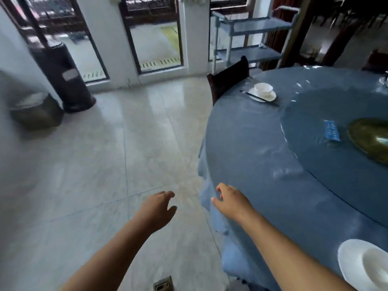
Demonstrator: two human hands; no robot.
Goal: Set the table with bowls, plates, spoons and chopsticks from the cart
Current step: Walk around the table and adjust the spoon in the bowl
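Cart [258,26] is standing beyond the far edge of the desk [252,143], against the windows, well apart from both hands. A dark chair [228,78] is sitting at the far left edge of the desk, between the cart and the person. Just inside that edge, a white bowl [263,88] is resting on a white plate [255,97], and dark chopsticks [259,98] are lying across the plate's near rim. At the near right edge, a second plate [346,261] is carrying a second bowl [375,267], partly cut off by the frame. A glass turntable [336,114] is occupying the desk's centre, bearing a blue card [331,130] and an olive dish [369,139]. The left hand [156,211] is reaching forward over the tiled floor [105,164], just off the desk's left edge, fingers [168,194] loosely spread and holding nothing. The right hand [232,202] is extending above the desk's left edge, fingers relaxed, slightly curled and holding nothing.
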